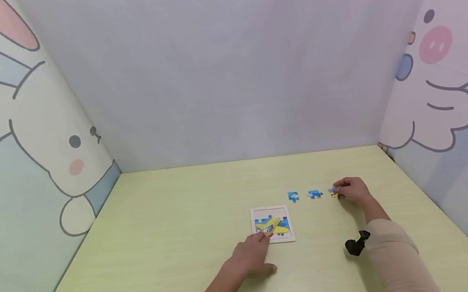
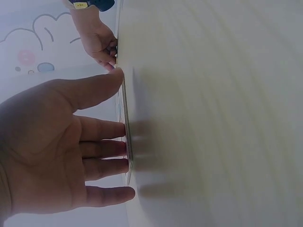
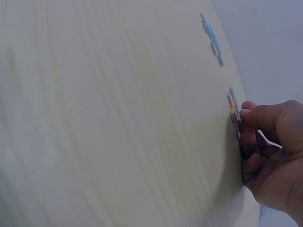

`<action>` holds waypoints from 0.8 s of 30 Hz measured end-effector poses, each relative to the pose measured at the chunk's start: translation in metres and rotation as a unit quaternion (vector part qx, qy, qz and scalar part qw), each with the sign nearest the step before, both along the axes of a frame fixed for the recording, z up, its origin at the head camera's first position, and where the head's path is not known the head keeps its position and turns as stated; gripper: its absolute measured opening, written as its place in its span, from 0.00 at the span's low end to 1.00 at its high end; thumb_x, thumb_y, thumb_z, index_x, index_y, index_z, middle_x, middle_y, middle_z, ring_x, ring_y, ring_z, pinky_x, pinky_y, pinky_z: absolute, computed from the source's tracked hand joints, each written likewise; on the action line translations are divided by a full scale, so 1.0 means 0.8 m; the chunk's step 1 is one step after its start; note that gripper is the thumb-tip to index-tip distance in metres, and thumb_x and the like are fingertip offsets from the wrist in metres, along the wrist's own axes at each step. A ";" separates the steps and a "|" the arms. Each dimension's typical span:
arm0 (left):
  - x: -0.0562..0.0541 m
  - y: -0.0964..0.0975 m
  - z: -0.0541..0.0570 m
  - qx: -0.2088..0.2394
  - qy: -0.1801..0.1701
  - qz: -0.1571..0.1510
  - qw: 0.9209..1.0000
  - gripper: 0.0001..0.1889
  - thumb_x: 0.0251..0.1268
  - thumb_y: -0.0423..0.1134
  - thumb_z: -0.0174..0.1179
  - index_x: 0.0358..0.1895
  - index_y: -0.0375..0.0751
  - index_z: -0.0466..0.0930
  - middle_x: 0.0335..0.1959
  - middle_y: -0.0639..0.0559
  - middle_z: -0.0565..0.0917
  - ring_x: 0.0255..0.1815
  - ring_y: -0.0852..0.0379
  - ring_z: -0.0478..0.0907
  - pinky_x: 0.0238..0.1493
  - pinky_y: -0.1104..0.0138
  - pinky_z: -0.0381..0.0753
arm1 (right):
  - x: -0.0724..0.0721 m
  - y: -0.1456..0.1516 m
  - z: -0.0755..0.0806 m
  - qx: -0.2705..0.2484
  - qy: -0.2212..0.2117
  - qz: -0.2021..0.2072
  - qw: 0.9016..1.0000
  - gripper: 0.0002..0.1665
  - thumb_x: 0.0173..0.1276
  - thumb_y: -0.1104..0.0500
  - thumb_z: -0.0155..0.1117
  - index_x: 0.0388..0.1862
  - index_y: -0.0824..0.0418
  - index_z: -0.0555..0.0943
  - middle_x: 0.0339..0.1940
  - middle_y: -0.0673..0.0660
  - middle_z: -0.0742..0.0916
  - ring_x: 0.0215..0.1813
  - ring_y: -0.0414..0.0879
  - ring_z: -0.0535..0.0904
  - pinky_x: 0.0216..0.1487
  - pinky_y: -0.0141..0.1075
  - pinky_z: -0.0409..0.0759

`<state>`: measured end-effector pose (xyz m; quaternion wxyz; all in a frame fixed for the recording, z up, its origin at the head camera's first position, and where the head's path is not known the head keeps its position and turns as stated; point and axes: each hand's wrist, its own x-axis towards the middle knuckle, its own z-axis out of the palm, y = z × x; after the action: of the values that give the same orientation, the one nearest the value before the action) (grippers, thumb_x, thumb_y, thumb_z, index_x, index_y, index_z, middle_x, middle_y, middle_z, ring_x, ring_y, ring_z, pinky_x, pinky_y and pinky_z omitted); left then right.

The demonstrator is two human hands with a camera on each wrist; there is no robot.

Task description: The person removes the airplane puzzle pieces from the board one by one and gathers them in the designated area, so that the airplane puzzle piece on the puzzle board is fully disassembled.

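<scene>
A square jigsaw tray (image 1: 292, 234) with a white border lies near the middle of the table, partly filled with a yellow airplane picture on blue. My left hand (image 1: 250, 257) rests at its lower left, with straight fingers touching the tray's near edge; the left wrist view shows these fingers extended to the edge. To the right, my right hand (image 1: 355, 191) pinches a small jigsaw piece (image 1: 333, 191) in blue, orange and yellow. In the right wrist view its thumb and fingertips are at the end of this piece (image 3: 234, 106), low over the table.
Two loose blue-and-white jigsaw pieces, a middle one (image 1: 315, 194) and a left one (image 1: 293, 196), lie in a row left of the right hand. A black wrist camera (image 1: 357, 244) sticks out from the right sleeve. Walls with cartoon animals flank the pale yellow table (image 1: 180, 207).
</scene>
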<state>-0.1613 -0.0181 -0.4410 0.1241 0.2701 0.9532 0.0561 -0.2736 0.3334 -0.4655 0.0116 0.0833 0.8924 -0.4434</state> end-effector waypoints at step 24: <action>-0.003 -0.001 -0.003 0.005 -0.001 -0.003 1.000 0.37 0.51 0.58 0.65 0.62 0.42 0.71 0.59 0.52 0.70 0.59 0.55 0.67 0.48 0.57 0.74 | 0.039 0.002 0.017 -0.052 0.033 0.038 0.997 0.23 0.71 0.59 0.51 0.57 0.77 0.69 0.47 0.70 0.78 0.43 0.52 0.77 0.41 0.41 0.76</action>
<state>-0.1635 -0.0186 -0.4436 0.1240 0.2732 0.9520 0.0605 -0.2421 0.3349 -0.4522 0.0031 0.0337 0.8705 -0.4910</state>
